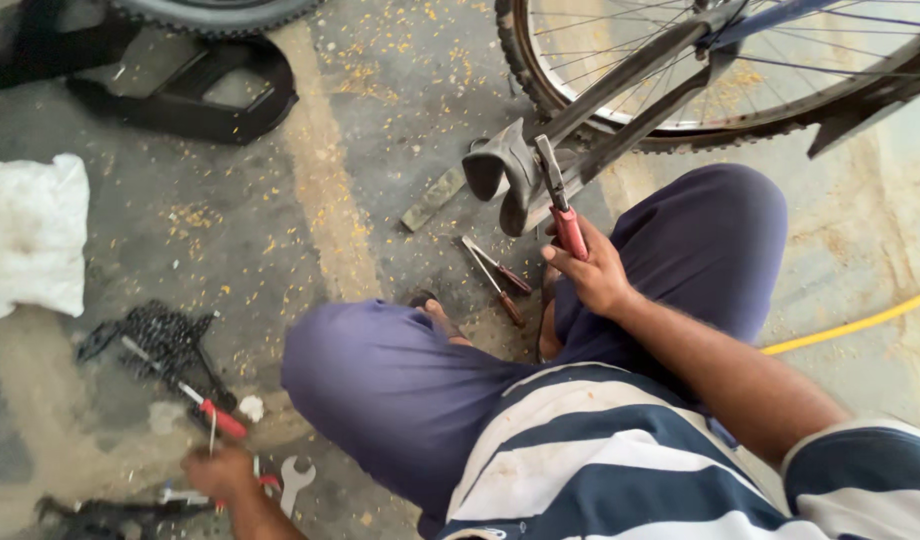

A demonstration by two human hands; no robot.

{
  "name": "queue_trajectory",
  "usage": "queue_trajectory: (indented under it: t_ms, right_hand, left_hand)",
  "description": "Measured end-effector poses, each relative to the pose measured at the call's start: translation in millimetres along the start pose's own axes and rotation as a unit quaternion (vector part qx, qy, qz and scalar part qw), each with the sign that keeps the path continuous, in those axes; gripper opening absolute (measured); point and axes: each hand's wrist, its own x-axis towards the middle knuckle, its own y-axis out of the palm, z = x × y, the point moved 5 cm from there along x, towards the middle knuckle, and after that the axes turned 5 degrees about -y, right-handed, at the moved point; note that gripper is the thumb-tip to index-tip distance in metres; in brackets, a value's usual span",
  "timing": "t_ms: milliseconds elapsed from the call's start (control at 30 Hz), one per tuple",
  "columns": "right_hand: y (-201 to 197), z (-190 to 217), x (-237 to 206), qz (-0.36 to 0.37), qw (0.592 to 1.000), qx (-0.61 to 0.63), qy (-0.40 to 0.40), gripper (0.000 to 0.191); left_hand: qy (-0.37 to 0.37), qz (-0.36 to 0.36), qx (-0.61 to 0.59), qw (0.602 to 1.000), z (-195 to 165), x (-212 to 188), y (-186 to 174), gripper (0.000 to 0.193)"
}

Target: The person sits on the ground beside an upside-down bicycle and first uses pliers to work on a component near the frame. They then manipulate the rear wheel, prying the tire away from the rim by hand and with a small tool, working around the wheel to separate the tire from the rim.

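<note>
Your right hand [595, 275] grips the red-handled pliers [560, 205] at the bicycle pedal [505, 170], fingers closed around them; keep them steady while your left hand [220, 470], fingers curled, touches tools on the floor [380, 120].

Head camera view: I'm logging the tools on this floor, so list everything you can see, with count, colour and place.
Bicycle wheel: one, silver rim, dark tyre, top right.
Bicycle saddle: one, grey, beside the wheel.
Pliers: one, red handles, in the right hand.
Second pliers: one, dark red handles, on the floor by the knees.
Chain: one heap, black, floor left.
Screwdriver: one, red handle, by the chain.
Spanner: one, silver, bottom left.
White bag: one, left edge.
Hose: one, yellow, right.
Black frame: one, top left.
Right hand: grip closed on the pliers.
Left hand: on tools at bottom left; its grip is unclear.
</note>
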Motion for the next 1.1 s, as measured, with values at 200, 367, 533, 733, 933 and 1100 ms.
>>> queue_trajectory:
  t_ms: [200, 367, 533, 733, 933, 1100]
  right_hand:
    - [-7, -12, -2, -0.005, 1.0, 0.03, 0.005, 0.038]
    - [-12, -11, -4, -0.005, 1.0, -0.014, -0.019, 0.034]
    - [-20, -12, -6, -0.001, 0.996, -0.087, -0.02, 0.036]
    - [-36, -20, -9, 0.01, 0.994, -0.106, -0.019, 0.039]
    - [-36, -21, -13, 0.018, 0.992, -0.124, -0.03, 0.04]
    - [-31, -16, -19, 0.016, 0.989, -0.139, -0.036, 0.041]
  left_hand:
    - [-0.027, 0.122, -0.555, 0.822, -138, 29, -111, 0.026]
    - [0.284, 0.11, -0.451, 0.839, -344, -57, -211, 0.01]
    - [0.333, 0.269, -0.346, 0.835, -468, -180, -176, 0.02]
    - [0.28, 0.301, -0.367, 0.835, -490, -221, -134, 0.022]
    - [0.264, 0.283, -0.363, 0.848, -490, -222, -130, 0.02]
    - [0.25, 0.273, -0.37, 0.852, -491, -217, -142, 0.018]
